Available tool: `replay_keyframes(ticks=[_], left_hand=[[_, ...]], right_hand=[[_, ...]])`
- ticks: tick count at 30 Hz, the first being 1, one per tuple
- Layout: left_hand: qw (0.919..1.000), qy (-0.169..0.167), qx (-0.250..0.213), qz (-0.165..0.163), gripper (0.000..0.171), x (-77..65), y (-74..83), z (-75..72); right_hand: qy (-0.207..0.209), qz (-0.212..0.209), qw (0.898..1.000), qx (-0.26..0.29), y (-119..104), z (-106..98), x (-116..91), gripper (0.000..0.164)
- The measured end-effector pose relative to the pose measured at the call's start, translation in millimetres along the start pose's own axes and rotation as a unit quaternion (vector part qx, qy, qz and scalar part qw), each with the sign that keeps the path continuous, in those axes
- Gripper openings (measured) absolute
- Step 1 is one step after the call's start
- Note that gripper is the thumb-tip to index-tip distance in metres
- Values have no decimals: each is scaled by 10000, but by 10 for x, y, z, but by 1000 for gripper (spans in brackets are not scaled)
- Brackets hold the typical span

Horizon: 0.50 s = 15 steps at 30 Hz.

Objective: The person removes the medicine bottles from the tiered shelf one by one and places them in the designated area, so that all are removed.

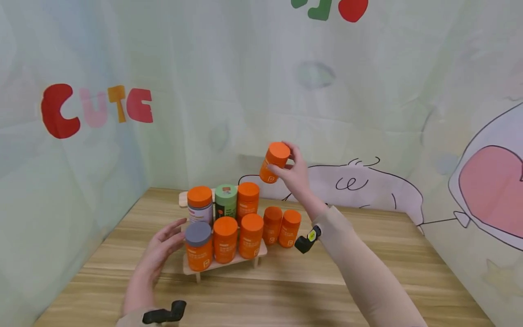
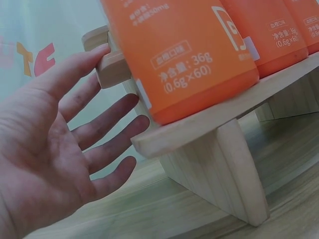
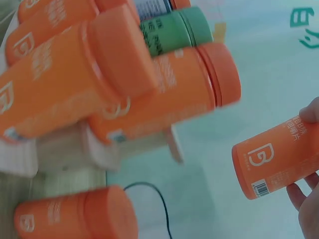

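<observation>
My right hand (image 1: 295, 172) grips an orange bottle (image 1: 273, 165) by its side, raised in the air above and behind the rack's right end. The bottle leans a little, orange lid up. Beside the left end of a two-tier wooden rack (image 2: 214, 169), my left hand (image 1: 158, 252) has its fingers loosely spread and holds nothing. Its fingertips are right by the rack and an orange bottle with a grey lid (image 1: 199, 245). Two more orange bottles, one middle (image 1: 225, 240) and one right (image 1: 251, 237), share that lower front tier.
On the upper tier stand a pale-bodied bottle with an orange lid (image 1: 200, 203), a green jar (image 1: 226, 200) and an orange bottle (image 1: 248, 200). Two orange bottles, one nearer the rack (image 1: 272, 225) and another (image 1: 289, 229), stand on the wooden table (image 1: 367, 272). A printed curtain (image 1: 196, 113) hangs behind.
</observation>
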<state>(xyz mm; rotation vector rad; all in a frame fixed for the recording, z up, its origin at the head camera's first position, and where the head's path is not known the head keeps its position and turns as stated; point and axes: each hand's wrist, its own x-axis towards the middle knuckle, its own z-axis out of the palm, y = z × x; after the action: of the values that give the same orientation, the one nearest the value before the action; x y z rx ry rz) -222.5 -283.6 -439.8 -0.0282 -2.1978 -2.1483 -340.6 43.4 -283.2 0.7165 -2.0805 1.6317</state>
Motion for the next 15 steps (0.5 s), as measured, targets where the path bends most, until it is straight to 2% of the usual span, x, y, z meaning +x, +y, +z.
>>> replay_keyframes(ticks=[3,10,12,15], left_hand=[[10000,-20,-46,48,38,1,-1,-1],[9999,-18,-123,68,33,-9,-17,-4],[9999,-20,-112,65,33,-9,-21,-5],[9999,-24,-103,45,35,-1,-24,-5]], right_hand=[[138,146,9998,-91,55,-136,-78,65],[346,432,9978,-351,-67,-374,-349,62],[404,524,9970,-402,-8,-437,-402,61],[489,672,9957,-414,214,-542,-457,61]])
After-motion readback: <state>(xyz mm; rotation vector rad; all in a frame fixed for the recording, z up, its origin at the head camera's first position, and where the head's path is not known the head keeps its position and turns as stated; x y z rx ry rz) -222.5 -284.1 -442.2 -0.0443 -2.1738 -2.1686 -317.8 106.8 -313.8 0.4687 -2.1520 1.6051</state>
